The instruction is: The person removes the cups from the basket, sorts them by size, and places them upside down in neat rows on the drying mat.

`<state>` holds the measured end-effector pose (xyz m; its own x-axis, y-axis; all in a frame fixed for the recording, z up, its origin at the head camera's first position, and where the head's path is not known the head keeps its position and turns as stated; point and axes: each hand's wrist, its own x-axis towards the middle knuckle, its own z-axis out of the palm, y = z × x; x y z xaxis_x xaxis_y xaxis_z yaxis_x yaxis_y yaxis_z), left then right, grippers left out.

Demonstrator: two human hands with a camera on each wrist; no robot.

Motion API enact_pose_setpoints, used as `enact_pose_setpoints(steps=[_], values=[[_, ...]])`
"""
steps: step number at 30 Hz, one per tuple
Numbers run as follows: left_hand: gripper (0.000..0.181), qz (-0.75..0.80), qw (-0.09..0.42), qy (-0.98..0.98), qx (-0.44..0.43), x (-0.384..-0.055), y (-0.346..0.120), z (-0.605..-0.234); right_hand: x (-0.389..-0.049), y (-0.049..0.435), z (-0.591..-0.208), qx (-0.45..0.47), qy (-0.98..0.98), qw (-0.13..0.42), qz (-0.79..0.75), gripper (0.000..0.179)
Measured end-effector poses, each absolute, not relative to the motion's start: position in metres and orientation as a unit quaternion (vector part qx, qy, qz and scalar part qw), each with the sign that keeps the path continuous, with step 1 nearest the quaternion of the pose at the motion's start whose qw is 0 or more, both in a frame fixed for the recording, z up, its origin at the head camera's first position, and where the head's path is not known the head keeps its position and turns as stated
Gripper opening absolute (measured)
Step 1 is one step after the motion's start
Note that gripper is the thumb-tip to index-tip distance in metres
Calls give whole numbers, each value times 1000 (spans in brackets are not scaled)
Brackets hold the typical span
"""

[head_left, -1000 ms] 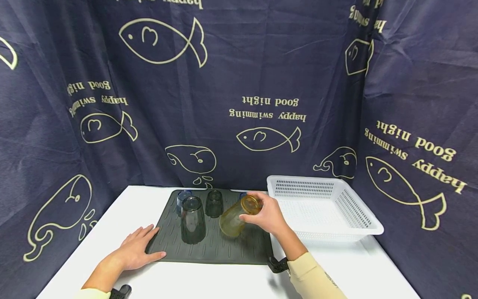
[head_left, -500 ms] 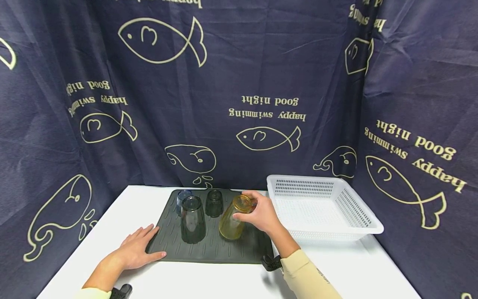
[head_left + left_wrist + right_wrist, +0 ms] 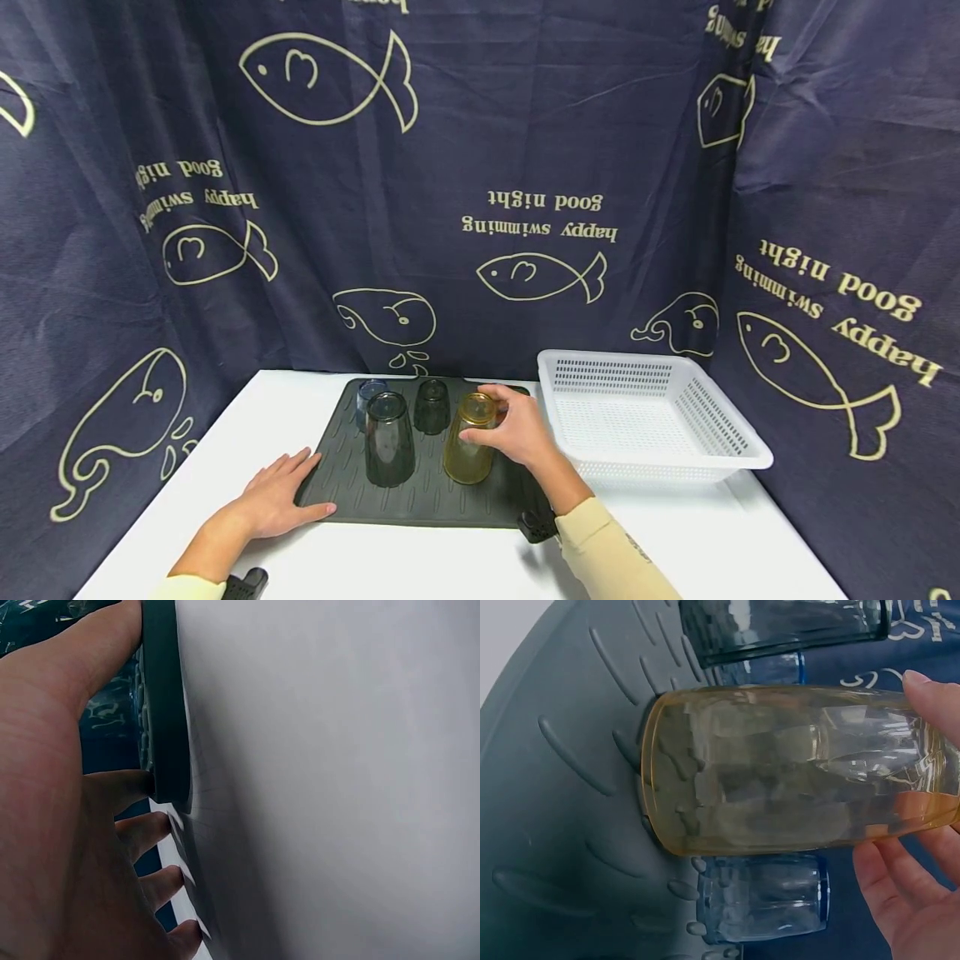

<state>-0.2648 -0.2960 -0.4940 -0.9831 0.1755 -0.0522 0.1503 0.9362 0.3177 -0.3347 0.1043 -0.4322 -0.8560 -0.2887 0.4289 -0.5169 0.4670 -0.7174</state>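
Fingers of the right hand (image 3: 510,429) pinch the top of the amber glass (image 3: 468,450), which stands upside down on the dark mat (image 3: 420,500) beside the grey glass (image 3: 388,452), while the left hand (image 3: 273,504) lies spread flat at the mat's left edge.

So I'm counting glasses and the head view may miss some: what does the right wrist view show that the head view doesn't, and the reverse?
Only the right wrist view shows a blue glass just beyond the amber one, hidden behind the hand in the head view. Only the head view shows the white basket, the left hand flat at the mat's corner, and a tall dark glass. Both show the right hand gripping the amber glass upside down on the dark mat.
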Motion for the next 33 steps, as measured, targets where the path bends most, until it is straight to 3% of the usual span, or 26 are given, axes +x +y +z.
enact_pose_setpoints(steps=[6,33], values=[[101,157,39,983,82,-265,-295,-493,-336,100,-435,235,-849,139,452,71],[101,163,41,982,84,-266,-296,-494,-338,95,-448,192,-817,111,533,64]])
